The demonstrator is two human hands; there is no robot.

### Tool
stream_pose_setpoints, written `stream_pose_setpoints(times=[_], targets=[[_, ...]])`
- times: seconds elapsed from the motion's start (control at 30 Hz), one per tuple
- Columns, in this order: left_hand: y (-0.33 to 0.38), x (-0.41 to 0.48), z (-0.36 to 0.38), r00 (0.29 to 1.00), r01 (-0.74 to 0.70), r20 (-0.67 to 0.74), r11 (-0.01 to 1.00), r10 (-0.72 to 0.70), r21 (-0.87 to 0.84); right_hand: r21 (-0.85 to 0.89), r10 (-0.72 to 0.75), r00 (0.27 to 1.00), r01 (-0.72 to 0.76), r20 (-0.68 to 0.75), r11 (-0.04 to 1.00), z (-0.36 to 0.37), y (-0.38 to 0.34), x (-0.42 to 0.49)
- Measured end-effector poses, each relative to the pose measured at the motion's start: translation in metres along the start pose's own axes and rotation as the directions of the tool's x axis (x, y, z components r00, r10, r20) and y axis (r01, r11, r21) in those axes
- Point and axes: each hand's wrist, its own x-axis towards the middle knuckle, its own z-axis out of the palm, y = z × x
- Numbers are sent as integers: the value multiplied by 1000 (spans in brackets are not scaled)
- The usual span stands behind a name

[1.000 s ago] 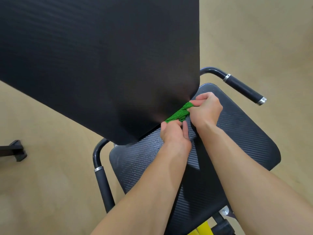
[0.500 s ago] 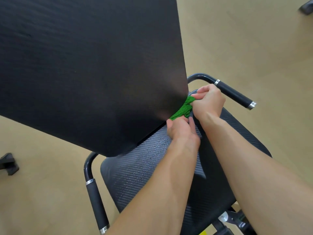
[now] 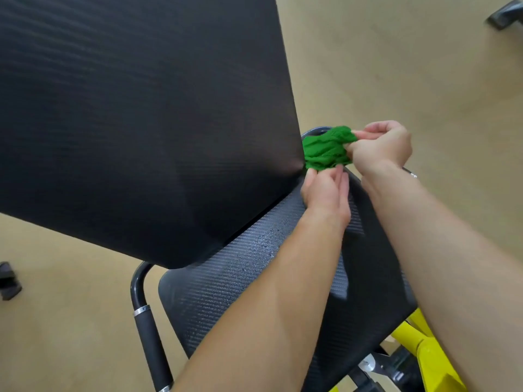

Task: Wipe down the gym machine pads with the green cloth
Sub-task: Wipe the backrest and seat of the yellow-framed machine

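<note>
The green cloth is bunched up just right of the black back pad, at its lower right corner. My right hand pinches the cloth's upper right side. My left hand grips its lower edge from below. Both hands hover over the far end of the black textured seat pad, which lies under my forearms. The cloth hides part of the right handle behind it.
A black left handle with a chrome ring runs beside the seat pad. Yellow frame parts show at the bottom right. Tan floor surrounds the machine, with dark equipment feet at the far left and top right.
The cloth has come out from the gap between the pads and bunched up larger. My right hand has lifted up and to the right with it; the view has shifted left.
</note>
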Motion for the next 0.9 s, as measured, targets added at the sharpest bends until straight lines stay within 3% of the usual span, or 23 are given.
stream_pose_setpoints(times=[0.1, 0.3, 0.43, 0.53, 0.6, 0.67, 0.73, 0.8, 0.9], targets=[[-8, -8, 16, 999, 52, -6, 998, -52, 36, 172, 55, 978, -90, 201, 981, -16, -16, -7], [-3, -25, 2, 985, 154, 79, 988, -156, 22, 206, 97, 814, -258, 572, 944, -44, -10, -17], [-1, -32, -1, 997, 56, 26, 936, -69, 346, 95, 150, 723, -287, 674, 953, -71, -4, -18], [5, -42, -7, 1000, -13, 25, 832, -1, 554, 83, 219, 756, -339, 616, 937, -80, -2, -23], [11, -48, -17, 991, -100, 132, 699, 9, 708, 156, 216, 728, -406, 651, 900, -76, 3, -33], [19, -57, -27, 966, -242, 255, 436, 31, 866, 181, 178, 685, -417, 706, 891, -64, 11, -49], [30, -64, -37, 946, -322, 320, 212, 41, 923, 196, 193, 727, -414, 659, 889, -53, 19, -60], [42, -75, -46, 942, -334, 334, 148, 24, 931, 255, 222, 821, -401, 526, 880, -41, 27, -66], [58, -82, -61, 950, -309, 303, 110, 72, 945, 291, 203, 968, -239, 149, 926, -27, 31, -68]])
